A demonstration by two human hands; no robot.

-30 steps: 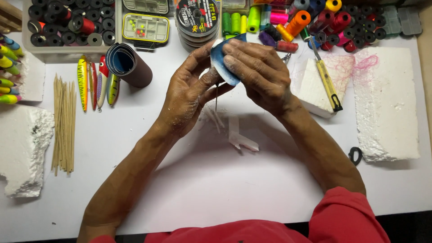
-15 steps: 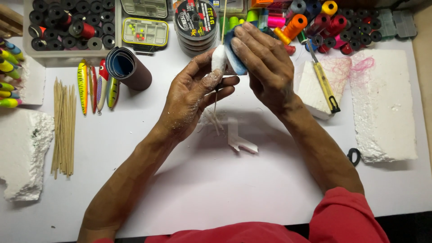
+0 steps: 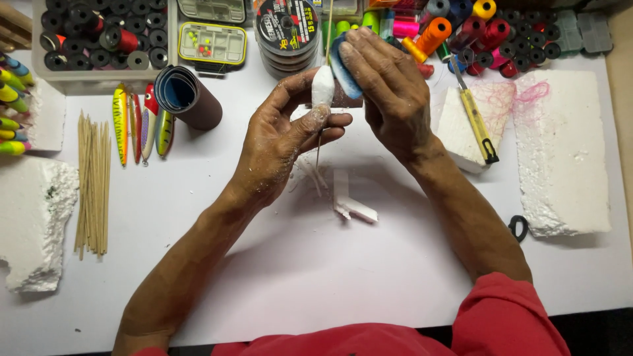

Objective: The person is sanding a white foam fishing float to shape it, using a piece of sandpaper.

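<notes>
- Head view: over the last second the hands had risen from mid-bench toward the spools, and the blue sanding sheet [image 3: 343, 66] had come round onto the side of the white foam piece [image 3: 322, 86], so the rubbing looked ongoing.
- The left hand [image 3: 283, 142] pinched the foam piece, skewered on a thin stick [image 3: 319, 142], above the bench [image 3: 297, 264].
- The right hand [image 3: 389, 92] pressed the folded sheet against it.
- The foam looked small, rounded and white; crumbs [image 3: 313, 175] lay below.
</notes>
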